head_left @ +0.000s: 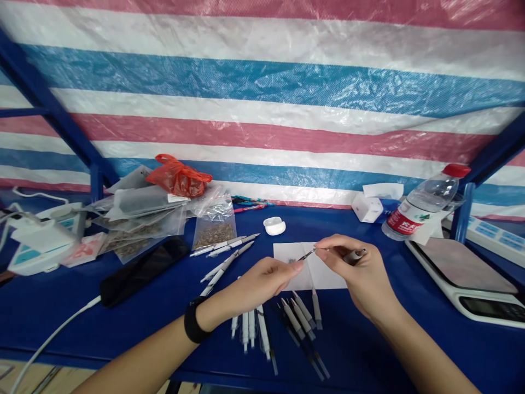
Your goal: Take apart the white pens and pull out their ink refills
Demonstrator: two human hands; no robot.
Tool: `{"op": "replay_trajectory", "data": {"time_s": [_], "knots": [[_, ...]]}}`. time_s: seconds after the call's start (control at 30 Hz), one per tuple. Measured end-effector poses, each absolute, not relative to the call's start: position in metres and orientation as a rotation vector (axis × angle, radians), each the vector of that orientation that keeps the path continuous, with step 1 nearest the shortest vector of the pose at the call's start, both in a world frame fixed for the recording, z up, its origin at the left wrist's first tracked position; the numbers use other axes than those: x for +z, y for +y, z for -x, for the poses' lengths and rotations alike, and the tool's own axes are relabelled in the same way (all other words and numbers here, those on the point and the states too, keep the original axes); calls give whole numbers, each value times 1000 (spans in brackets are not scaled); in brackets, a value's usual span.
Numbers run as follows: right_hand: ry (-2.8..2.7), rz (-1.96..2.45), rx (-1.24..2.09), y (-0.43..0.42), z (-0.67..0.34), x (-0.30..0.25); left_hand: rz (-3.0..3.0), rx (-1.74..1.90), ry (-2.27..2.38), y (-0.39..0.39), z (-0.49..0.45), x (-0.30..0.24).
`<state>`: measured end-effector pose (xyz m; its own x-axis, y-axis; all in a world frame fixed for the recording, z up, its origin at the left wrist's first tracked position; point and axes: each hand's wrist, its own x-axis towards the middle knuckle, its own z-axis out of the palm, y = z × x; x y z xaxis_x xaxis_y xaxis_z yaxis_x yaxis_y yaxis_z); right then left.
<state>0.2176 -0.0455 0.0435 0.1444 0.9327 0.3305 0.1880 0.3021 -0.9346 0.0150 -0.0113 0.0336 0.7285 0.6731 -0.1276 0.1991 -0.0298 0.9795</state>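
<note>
My left hand, with a black band on its wrist, is closed in a pinch around a thin pen refill with a metallic tip. Thumb and forefinger of my right hand meet at the end of that refill; a tiny part there, perhaps a spring, is too small to name surely. A grey pen grip section is tucked in my right hand's curled fingers. Below both hands lie several grey grip sections, loose refills and white pen barrels. White paper lies beneath the fingers.
White pens and a bag of small brown parts lie left, near a phone on a cable. A white earbud case sits behind. At right stand a bottle and a scale.
</note>
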Motion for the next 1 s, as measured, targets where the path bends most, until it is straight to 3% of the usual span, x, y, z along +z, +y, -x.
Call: {"op": "replay_trajectory", "data": {"time_s": [1.0], "knots": [[-1396,1045,859,-45,-226,37,-1707,418,717,-9,-11,36]]}}
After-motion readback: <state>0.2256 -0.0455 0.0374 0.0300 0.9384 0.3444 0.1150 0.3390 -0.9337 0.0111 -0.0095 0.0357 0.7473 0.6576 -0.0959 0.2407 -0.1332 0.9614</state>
